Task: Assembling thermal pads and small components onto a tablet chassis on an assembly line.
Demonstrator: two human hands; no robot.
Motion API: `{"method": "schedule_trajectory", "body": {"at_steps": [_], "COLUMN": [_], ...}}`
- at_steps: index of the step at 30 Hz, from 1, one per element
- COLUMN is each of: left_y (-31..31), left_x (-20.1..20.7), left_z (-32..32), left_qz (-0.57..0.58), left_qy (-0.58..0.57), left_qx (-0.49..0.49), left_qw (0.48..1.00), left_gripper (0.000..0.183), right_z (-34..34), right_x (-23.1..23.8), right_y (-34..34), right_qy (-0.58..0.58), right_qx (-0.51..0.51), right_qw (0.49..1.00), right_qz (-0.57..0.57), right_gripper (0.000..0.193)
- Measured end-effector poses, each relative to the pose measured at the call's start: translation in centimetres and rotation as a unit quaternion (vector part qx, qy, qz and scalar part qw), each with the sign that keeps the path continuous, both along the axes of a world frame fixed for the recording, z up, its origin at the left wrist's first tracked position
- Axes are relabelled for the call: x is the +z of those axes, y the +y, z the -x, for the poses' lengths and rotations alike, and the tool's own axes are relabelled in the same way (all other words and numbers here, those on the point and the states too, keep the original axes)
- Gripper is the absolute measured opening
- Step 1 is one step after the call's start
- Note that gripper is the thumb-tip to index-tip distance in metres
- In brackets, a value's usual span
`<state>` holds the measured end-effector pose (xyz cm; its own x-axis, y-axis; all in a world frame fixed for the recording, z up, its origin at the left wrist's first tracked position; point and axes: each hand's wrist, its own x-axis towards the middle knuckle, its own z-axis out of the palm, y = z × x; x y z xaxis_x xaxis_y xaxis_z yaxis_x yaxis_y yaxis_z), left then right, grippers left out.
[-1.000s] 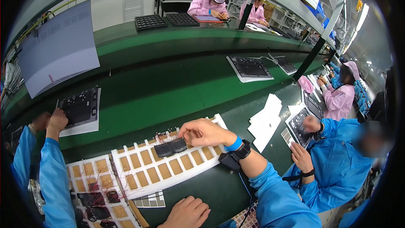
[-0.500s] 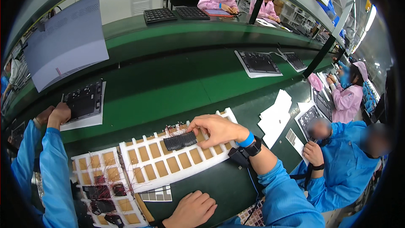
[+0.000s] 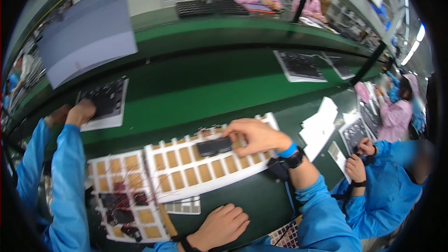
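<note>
My right hand (image 3: 254, 136) pinches one end of a dark oblong block (image 3: 214, 147) between thumb and fingers, over a white foam tray (image 3: 182, 192) with tan-bottomed compartments. The block looks like a row of small black parts packed together, but it is blurred. Fine wires with small ends stick up behind it at the tray's far edge. My left hand (image 3: 221, 226) lies on the green table in front of the tray, fingers stretched out and holding nothing. A second foam tray (image 3: 153, 186), to the left, has black parts with red wires (image 3: 122, 200) in several compartments.
Co-workers' blue sleeves flank me left (image 3: 70, 177) and right (image 3: 382, 205), their hands by dark laptop casings. White sheets (image 3: 319, 126) lie right of the tray. A card with grey patches (image 3: 186, 205) sits beside my left hand. A large grey sheet (image 3: 88, 32) stands far left.
The whole picture has shifted right and blurred as my head moved. My right hand still holds the black block, whose ribbed face shows less clearly. My left hand stays resting on the table.
</note>
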<state>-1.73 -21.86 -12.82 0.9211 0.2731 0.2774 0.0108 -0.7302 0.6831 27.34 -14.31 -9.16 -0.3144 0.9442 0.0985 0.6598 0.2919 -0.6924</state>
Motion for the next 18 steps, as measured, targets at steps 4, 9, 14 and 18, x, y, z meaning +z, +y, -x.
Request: {"method": "schedule_trajectory", "body": {"at_steps": [4,9,14,18], "left_y": [0.2,-0.5,-1.3,-1.6], "left_x": [-1.0,-1.9,-2.7,-3.0], "left_z": [-0.9,-0.3,-0.2,-0.2], "left_qz": [0.024,0.006,0.008,-0.006], "left_qy": [-0.031,-0.045,-0.072,-0.07], "left_qx": [-0.013,-0.008,0.0,0.008], "left_qw": [0.999,0.999,0.997,0.998], "left_gripper": [0.011,0.014,0.016,0.016], "right_z": [-1.5,-1.8,1.0,7.7], "right_x": [0.4,0.6,3.8,7.9], "right_y": [-0.6,-1.2,-3.0,-3.0], "right_qy": [-0.01,0.255,0.243,0.129], "right_qx": [-0.04,-0.126,-0.127,-0.028], "right_qw": [0.998,0.954,0.962,0.99], "right_qz": [0.04,0.093,0.005,-0.049], "right_gripper": [0.05,0.035,0.021,0.013]}}
